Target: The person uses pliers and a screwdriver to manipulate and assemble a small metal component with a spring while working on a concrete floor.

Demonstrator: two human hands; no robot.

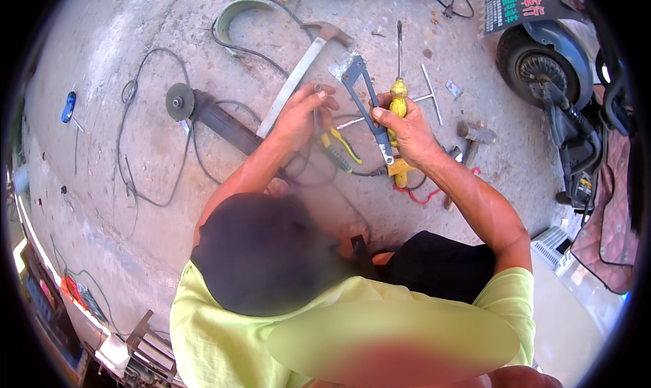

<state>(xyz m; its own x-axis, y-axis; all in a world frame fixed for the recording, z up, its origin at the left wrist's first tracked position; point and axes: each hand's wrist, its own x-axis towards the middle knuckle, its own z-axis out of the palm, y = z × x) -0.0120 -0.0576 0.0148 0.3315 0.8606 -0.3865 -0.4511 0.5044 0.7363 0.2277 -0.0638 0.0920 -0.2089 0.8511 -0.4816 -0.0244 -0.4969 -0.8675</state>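
Observation:
My left hand [298, 117] is closed, its fingertips pinching a small, slim metal piece [317, 88] that looks like a bolt. Just beside that hand, a hammer [293, 83] with a long pale handle lies on the concrete. In my right hand [412, 133] is a dark grey metal bracket [363, 93], pressed under the thumb and slanting up to the left. A yellow-handled screwdriver [398, 89] sits in the same grip, its shaft pointing away from me. Below and between the hands lie pliers [341, 149] with yellow and green handles.
An angle grinder [227, 125] with its cord lies left of my left arm. To the right are a T-handle wrench [432, 93], a mallet [475, 131] and a yellow tool [401, 172]. A scooter wheel [542, 68] stands far right. A blue-handled tool [69, 107] lies far left.

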